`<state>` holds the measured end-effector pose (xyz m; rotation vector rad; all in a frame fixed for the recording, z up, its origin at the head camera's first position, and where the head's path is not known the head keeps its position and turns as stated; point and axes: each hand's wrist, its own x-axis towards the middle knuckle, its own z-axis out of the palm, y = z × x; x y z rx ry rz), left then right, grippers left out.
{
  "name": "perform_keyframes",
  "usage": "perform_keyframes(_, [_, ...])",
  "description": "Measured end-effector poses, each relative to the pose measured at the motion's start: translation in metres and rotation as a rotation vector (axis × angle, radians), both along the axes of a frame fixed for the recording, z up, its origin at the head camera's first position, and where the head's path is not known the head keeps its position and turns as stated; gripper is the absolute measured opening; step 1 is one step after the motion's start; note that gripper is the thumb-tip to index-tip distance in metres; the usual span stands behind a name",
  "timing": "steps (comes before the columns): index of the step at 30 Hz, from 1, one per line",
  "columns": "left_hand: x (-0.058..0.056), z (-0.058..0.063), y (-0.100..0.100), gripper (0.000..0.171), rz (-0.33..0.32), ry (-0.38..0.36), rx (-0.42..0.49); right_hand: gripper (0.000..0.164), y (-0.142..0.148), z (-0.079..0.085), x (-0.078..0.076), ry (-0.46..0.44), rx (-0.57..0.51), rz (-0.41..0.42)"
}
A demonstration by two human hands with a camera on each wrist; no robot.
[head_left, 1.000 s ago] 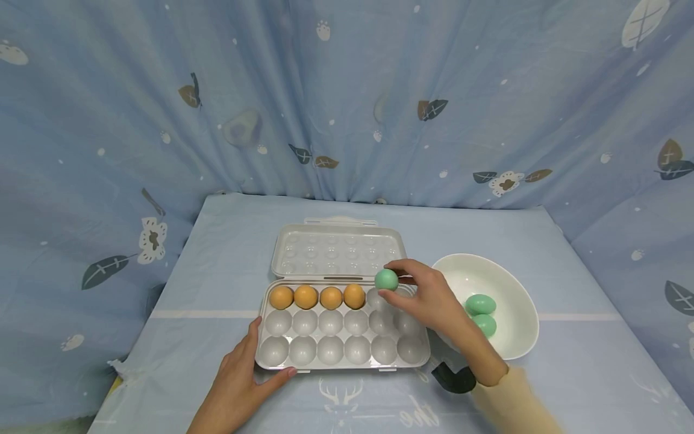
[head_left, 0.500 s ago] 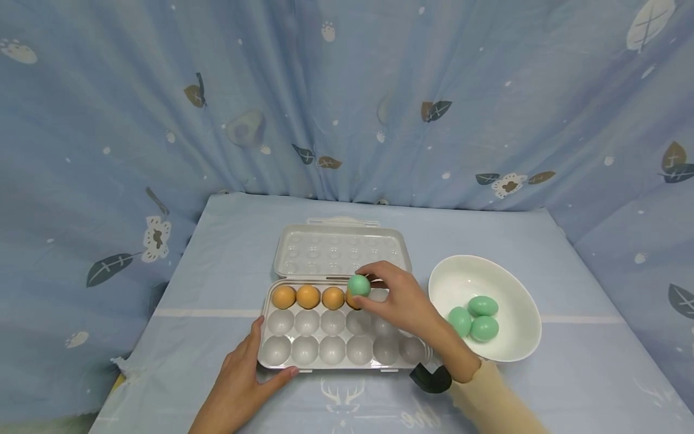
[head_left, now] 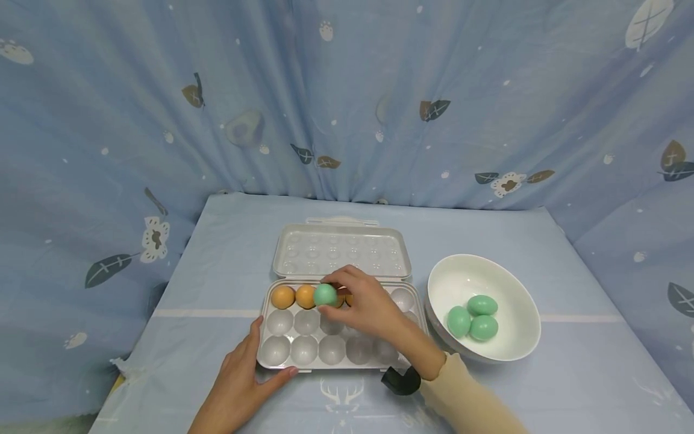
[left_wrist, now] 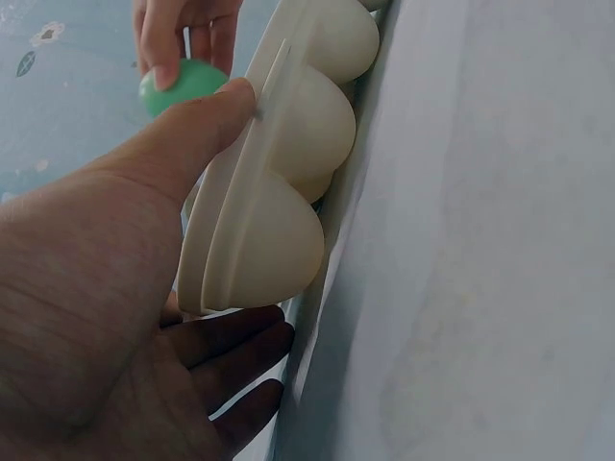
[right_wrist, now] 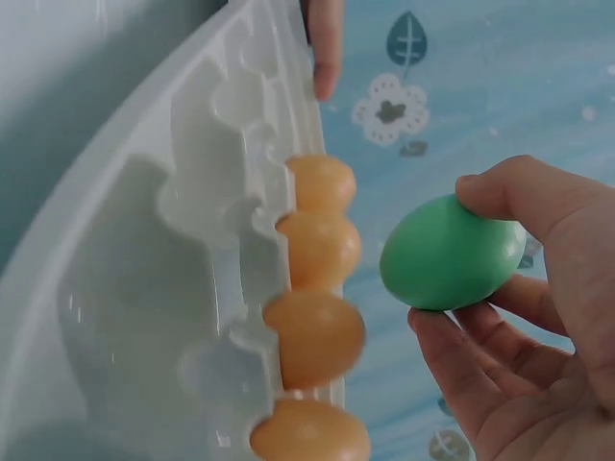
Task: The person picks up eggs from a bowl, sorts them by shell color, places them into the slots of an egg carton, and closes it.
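In the head view my right hand [head_left: 371,306] pinches a green egg [head_left: 325,295] above the back row of an egg tray [head_left: 275,351]. Thumb and fingertips hold that egg [right_wrist: 452,252] clear of the tray in the right wrist view. Orange eggs [head_left: 282,297] sit in the left part of the back row; some are partly hidden behind the right hand and green egg. My left hand [head_left: 238,377] rests at the tray's front left corner, fingers along its side. In the left wrist view its thumb [left_wrist: 207,125] lies on the rim, the other fingers extended loosely.
A white bowl [head_left: 523,289] with 3 green eggs [head_left: 482,305] stands right of the tray. The tray's lid [head_left: 340,247] lies folded open behind it. A patterned blue cloth [head_left: 575,374] covers the table, and a curtain [head_left: 347,90] hangs behind.
My right hand has carried the green egg left along the back row, from the row's right part to over the orange eggs. The left hand stays at the tray corner.
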<state>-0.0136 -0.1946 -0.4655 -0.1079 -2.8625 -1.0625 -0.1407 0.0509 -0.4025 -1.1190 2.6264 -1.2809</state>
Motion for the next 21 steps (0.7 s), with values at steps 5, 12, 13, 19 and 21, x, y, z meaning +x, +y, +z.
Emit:
perform_keyframes(5, [0.001, -0.001, -0.001, 0.113, -0.003, 0.024, 0.003, 0.038, -0.013, -0.004, 0.002, 0.009, -0.003, 0.022])
perform_keyframes(12, [0.002, 0.0, 0.0, 0.112, 0.002, 0.021, -0.01, 0.039, -0.029, -0.007, 0.009, 0.066, 0.056, 0.03])
perform_keyframes(13, [0.002, 0.001, 0.0, 0.112, 0.004, 0.009, -0.012, 0.039, -0.032, -0.007, 0.01, 0.077, 0.076, 0.029])
perform_keyframes(19, [0.001, 0.003, 0.0, 0.116, 0.018, -0.072, -0.018, 0.041, -0.047, -0.009, 0.014, 0.103, 0.173, 0.046])
perform_keyframes(21, [0.001, 0.003, 0.001, 0.116, 0.018, -0.077, -0.017, 0.041, -0.051, -0.011, 0.016, 0.128, 0.199, 0.041])
